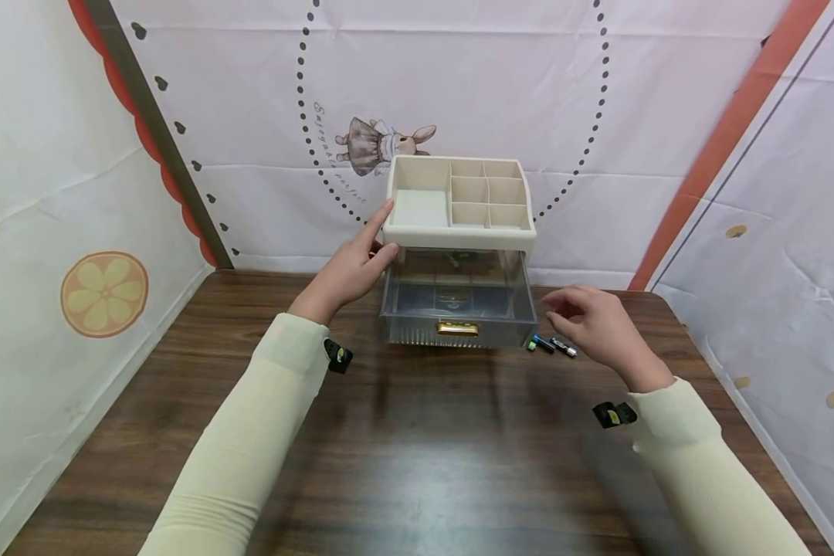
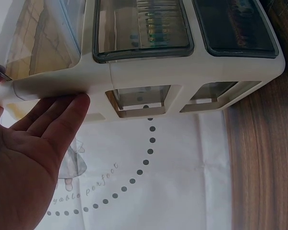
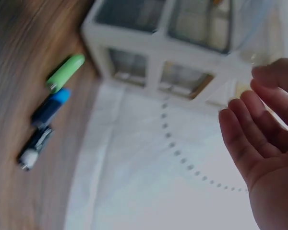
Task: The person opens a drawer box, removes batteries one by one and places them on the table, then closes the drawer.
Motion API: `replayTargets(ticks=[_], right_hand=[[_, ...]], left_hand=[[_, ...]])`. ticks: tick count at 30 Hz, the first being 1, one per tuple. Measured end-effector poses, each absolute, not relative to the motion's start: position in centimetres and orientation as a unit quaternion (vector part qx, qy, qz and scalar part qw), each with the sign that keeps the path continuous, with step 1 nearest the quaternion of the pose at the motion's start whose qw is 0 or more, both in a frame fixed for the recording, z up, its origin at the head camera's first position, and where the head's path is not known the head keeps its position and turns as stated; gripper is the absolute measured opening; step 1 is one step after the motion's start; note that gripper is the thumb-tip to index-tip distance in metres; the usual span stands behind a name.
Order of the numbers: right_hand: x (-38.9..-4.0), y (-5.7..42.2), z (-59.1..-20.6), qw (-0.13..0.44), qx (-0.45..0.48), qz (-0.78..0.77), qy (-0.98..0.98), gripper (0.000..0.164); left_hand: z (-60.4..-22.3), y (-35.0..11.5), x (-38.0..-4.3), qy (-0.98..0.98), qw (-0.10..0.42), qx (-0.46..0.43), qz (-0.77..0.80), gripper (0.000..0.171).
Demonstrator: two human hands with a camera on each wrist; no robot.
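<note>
A cream desktop organizer [image 1: 459,239] stands against the back cloth, its clear upper drawer [image 1: 417,332] with a gold handle [image 1: 457,329] pulled out toward me. My left hand [image 1: 347,270] touches the organizer's left side, fingers extended along it and thumb by the front corner. In the left wrist view, the left hand's fingers [image 2: 62,115] lie flat along the frame. Off the drawer's right side, my right hand [image 1: 594,324] is in the air with loosely bent fingers and nothing in them. Below it lie a green battery [image 3: 66,72], a blue-and-black battery [image 3: 50,108] and a black-and-silver battery [image 3: 34,148].
The organizer's top holds one large compartment [image 1: 422,208] and several small ones [image 1: 469,215]. Two lower drawer fronts show in the left wrist view, the middle one [image 2: 144,28] and the dark bottom one [image 2: 235,28]. Printed cloth [image 1: 459,93] surrounds the dark wooden table [image 1: 417,463].
</note>
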State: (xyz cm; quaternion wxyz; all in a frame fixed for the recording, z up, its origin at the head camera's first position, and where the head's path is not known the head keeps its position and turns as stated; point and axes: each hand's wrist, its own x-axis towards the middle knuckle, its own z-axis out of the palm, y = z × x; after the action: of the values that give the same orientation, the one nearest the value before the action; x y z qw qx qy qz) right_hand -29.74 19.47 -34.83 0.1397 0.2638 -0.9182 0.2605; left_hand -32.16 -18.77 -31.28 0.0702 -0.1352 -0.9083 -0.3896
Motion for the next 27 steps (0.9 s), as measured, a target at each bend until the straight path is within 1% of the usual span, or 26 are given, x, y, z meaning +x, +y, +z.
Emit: replayTargets(ticks=[7, 10, 19, 27], right_hand=[[-27.5, 18.0, -33.3, 0.236, 0.297, 0.279, -0.882, 0.021], [-26.6, 17.5, -33.0, 0.265, 0.312, 0.295, -0.863, 0.022], [-24.9, 16.3, -33.0, 0.289, 0.354, 0.332, -0.825, 0.023], [-24.1, 15.2, -33.4, 0.312, 0.380, 0.317, -0.811, 0.029]], left_hand=[[-31.5, -18.8, -32.2, -0.911, 0.076, -0.133, -0.382, 0.059], [-31.6, -18.8, -32.2, -0.912, 0.074, -0.133, -0.381, 0.058], [-31.6, -18.8, -32.1, -0.915, 0.074, -0.134, -0.374, 0.059], [-31.3, -18.7, -32.1, -0.915, 0.074, -0.133, -0.374, 0.060]])
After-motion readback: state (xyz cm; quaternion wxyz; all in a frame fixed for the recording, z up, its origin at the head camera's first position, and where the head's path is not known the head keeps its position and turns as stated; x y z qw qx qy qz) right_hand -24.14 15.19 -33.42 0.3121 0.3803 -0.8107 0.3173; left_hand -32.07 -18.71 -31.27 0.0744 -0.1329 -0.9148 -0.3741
